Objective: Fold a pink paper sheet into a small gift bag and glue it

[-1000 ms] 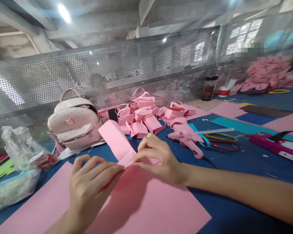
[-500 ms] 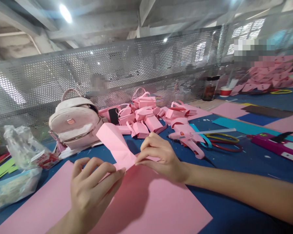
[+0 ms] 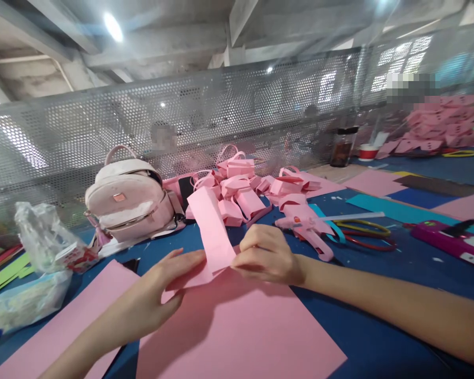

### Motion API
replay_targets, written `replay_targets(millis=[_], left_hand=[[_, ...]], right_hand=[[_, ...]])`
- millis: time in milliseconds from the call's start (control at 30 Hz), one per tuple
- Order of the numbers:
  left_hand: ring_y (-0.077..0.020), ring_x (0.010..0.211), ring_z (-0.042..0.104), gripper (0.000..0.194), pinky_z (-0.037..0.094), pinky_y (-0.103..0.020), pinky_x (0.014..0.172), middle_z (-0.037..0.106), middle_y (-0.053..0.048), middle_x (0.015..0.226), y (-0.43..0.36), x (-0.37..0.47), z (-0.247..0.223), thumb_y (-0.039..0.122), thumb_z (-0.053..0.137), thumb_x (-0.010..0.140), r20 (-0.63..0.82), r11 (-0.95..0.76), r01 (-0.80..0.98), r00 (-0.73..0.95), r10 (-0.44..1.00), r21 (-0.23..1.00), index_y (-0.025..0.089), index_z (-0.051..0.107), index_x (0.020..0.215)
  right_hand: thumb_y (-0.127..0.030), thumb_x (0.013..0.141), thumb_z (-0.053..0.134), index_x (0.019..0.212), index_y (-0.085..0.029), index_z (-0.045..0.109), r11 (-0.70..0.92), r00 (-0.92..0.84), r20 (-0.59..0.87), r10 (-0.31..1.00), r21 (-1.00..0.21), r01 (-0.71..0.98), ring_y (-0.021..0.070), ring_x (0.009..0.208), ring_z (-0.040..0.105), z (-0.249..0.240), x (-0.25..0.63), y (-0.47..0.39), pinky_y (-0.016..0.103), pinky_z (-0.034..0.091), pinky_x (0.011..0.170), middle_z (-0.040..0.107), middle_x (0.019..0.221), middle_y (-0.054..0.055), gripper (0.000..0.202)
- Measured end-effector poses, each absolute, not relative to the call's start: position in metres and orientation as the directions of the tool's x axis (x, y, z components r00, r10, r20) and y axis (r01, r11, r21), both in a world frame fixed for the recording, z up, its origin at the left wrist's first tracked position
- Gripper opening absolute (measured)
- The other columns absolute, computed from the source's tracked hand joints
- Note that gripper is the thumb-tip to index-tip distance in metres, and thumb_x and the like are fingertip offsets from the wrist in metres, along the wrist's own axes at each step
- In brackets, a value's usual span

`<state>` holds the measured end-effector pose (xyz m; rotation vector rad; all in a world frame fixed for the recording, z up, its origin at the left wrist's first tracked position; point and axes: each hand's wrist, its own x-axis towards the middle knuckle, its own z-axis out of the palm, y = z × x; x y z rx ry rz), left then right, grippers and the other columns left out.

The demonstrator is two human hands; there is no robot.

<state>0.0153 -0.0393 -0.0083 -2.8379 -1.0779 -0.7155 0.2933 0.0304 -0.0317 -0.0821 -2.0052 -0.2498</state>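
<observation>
Best to hold the folded pink strip [image 3: 212, 226] steady over the pink sheet's [image 3: 245, 326] far end, pinching its right edge with the right hand [image 3: 266, 255], spreading the left hand [image 3: 154, 295] evenly along the left flap [image 3: 189, 279].

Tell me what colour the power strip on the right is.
The power strip is magenta with white parts, clearest in the head view.

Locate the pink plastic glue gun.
In the head view, the glue gun lies on the blue table, right of centre, just beyond the right hand and left of the purple plastic power strip.
</observation>
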Motion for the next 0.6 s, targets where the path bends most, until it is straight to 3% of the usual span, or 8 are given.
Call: replay_targets(millis=[67, 167, 267, 367, 500, 600], left_hand=[[-0.0212, 0.135, 0.051, 0.06, 0.049, -0.041, 0.108, 0.054, -0.007, 0.147, -0.039, 0.009, -0.007, 0.005, 0.04, 0.093, 0.334, -0.816, 0.551, 0.747, 0.575, 0.173, 0.026, 0.037, 0.149], [-0.0212, 0.142, 0.041, 0.066, 0.036, -0.048, 0.116, 0.048, -0.007, 0.152, -0.038, 0.007, -0.006, 0.0, 0.039, 0.093, 0.236, -0.826, 0.518, 0.793, 0.561, 0.222, 0.028, 0.031, 0.152], [-0.0205, 0.14, 0.044, 0.077, 0.031, -0.051, 0.118, 0.047, -0.008, 0.152, -0.033, 0.013, -0.011, -0.006, 0.035, 0.088, 0.221, -0.843, 0.507, 0.814, 0.537, 0.18, 0.03, 0.024, 0.156], [-0.018, 0.138, 0.047, 0.082, 0.037, -0.045, 0.117, 0.05, -0.007, 0.15, -0.027, 0.02, -0.021, -0.011, 0.028, 0.085, 0.282, -0.87, 0.481, 0.824, 0.49, 0.108, 0.029, 0.021, 0.157], [-0.0169, 0.138, 0.047, 0.065, 0.035, -0.041, 0.119, 0.056, -0.009, 0.145, -0.025, 0.023, -0.027, -0.005, 0.025, 0.094, 0.372, -0.885, 0.46, 0.836, 0.404, -0.072, 0.021, 0.032, 0.153], [-0.0182, 0.127, 0.059, 0.041, 0.029, -0.04, 0.121, 0.069, -0.01, 0.128, -0.03, 0.025, -0.02, 0.008, 0.031, 0.103, 0.447, -0.846, 0.455, 0.841, 0.307, -0.276, 0.014, 0.052, 0.137]], right_hand=[[-0.023, 0.095, 0.06, 0.09, -0.019, 0.067, 0.97, -0.47, 0.877, -0.1, 0.191, 0.15, 0.0131, 0.065, 0.056, -0.033, 0.295, 0.032, 0.027, 0.044, 0.06, 0.061, 0.073, 0.001, 0.009], [-0.022, 0.095, 0.059, 0.091, -0.019, 0.067, 0.972, -0.499, 0.861, -0.099, 0.192, 0.138, 0.0122, 0.066, 0.06, -0.037, 0.296, 0.034, 0.025, 0.044, 0.058, 0.061, 0.075, 0.001, 0.01], [-0.022, 0.096, 0.058, 0.092, -0.018, 0.067, 0.974, -0.512, 0.856, -0.07, 0.168, 0.149, 0.0111, 0.067, 0.061, -0.041, 0.297, 0.035, 0.023, 0.045, 0.059, 0.062, 0.08, 0.003, 0.011], [-0.023, 0.097, 0.057, 0.094, -0.019, 0.067, 0.972, -0.507, 0.86, -0.057, 0.163, 0.167, 0.0105, 0.068, 0.062, -0.044, 0.297, 0.036, 0.021, 0.046, 0.061, 0.063, 0.081, 0.002, 0.011], [-0.021, 0.097, 0.056, 0.097, -0.019, 0.068, 0.977, -0.501, 0.865, -0.027, 0.13, 0.172, 0.0116, 0.073, 0.065, -0.045, 0.298, 0.036, 0.021, 0.048, 0.064, 0.065, 0.083, 0.003, 0.012], [-0.019, 0.096, 0.059, 0.096, -0.019, 0.068, 0.98, -0.496, 0.868, -0.023, 0.117, 0.16, 0.0131, 0.076, 0.066, -0.045, 0.297, 0.038, 0.023, 0.049, 0.066, 0.066, 0.082, 0.004, 0.009]])
